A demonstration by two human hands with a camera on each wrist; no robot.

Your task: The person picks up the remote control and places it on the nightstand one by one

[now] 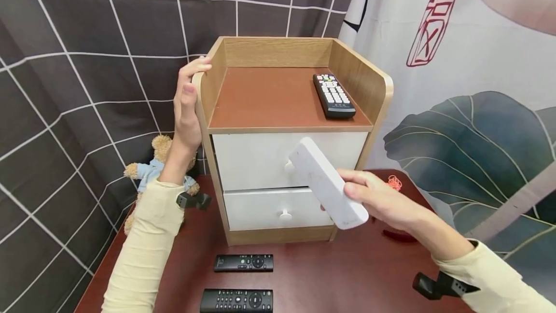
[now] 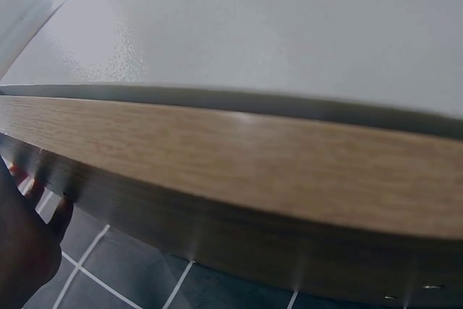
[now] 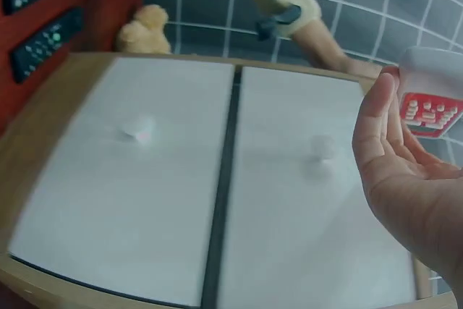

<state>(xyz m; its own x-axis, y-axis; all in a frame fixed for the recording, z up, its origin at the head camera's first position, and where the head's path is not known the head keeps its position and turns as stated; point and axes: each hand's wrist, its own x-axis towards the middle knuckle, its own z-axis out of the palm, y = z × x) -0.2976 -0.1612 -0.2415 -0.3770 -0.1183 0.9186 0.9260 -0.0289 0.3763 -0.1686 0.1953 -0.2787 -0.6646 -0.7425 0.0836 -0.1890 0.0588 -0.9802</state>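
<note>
Well, just right of the middle of the head view, the person's right hand (image 1: 378, 194) pinches a white remote (image 1: 326, 182) between thumb and fingers, tilted, its pale back toward the head camera. From the right wrist I can make out its other face at the right edge, red with white buttons. It hangs in front of a wooden cabinet (image 1: 278, 52) with 2 white drawers, and its far end covers part of the upper drawer (image 1: 252, 161), beside the knob (image 1: 288, 165). Below that sits the lower drawer (image 1: 256, 211), with 1 round knob of its own.

At upper left of centre, the left hand (image 1: 187, 110) rests against the cabinet's outer side, fingers extended rather than clenched, grasping nothing that I can see. On the cabinet's brown top, right of centre, lies a black remote with white buttons (image 1: 334, 96), close to the side wall.

Down at the bottom of the frame, 2 more dark remotes (image 1: 243, 263) lie on the reddish bench (image 1: 304, 274), apart, nearly parallel. A teddy bear (image 1: 149, 172) in blue sits at left, partly behind the left forearm. Behind everything hang a dark gridded curtain (image 1: 108, 23) and, at right, a white printed curtain (image 1: 469, 62).
</note>
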